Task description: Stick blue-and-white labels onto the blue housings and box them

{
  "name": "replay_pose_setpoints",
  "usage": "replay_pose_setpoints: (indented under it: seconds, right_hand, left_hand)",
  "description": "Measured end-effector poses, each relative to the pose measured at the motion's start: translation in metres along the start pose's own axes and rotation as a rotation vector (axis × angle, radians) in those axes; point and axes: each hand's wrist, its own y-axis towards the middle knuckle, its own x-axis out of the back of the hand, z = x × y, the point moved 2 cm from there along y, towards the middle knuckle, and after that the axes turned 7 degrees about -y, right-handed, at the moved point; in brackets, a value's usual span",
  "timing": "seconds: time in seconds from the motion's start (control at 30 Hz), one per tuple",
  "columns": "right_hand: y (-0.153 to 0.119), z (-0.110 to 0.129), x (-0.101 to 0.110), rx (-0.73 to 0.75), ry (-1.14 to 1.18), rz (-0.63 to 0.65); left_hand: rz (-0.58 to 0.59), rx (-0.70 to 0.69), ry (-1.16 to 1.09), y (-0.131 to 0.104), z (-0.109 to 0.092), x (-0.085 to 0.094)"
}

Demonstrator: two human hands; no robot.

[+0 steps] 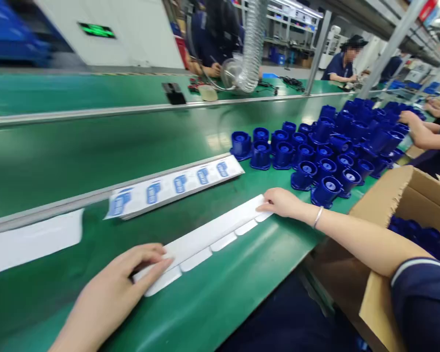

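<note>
A long white label strip point(216, 230) lies slantwise on the green bench, plain side up, with a row of rounded white tabs sticking out along its near edge. My left hand point(127, 278) grips the strip's left end between thumb and fingers. At the far right end, my right hand point(281, 201) is closed on the strip in a pinch. Just behind it rests a stack of label sheets point(179, 186) printed with blue pictures. Blue plastic cup-shaped parts point(284, 154) with square flanges stand beyond my right hand.
A blank white sheet point(32, 242) lies at the left. To the right is an open cardboard box point(381, 195) holding more blue parts. A co-worker's hand point(418, 129) reaches among the blue parts. A metal rail point(131, 110) and a flexible duct point(254, 44) are at the back.
</note>
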Motion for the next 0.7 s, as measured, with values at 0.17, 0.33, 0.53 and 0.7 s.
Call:
replay_pose_setpoints:
  seconds: [0.17, 0.33, 0.53, 0.7]
  right_hand:
    - [-0.006, -0.011, 0.005, 0.005, 0.204, 0.071]
    - [-0.013, -0.018, 0.01, -0.06, 0.37, 0.134]
    - [-0.015, -0.022, 0.009, -0.092, 0.467, 0.168]
    - [-0.014, -0.011, 0.016, -0.094, 0.489, 0.095]
  left_hand:
    - [0.064, 0.105, -0.364, -0.014, -0.009, 0.004]
    - [0.104, -0.019, -0.554, -0.023, -0.017, 0.009]
    - [0.014, -0.095, -0.567, -0.03, -0.029, 0.006]
    - [-0.141, -0.155, -0.435, -0.025, -0.03, 0.004]
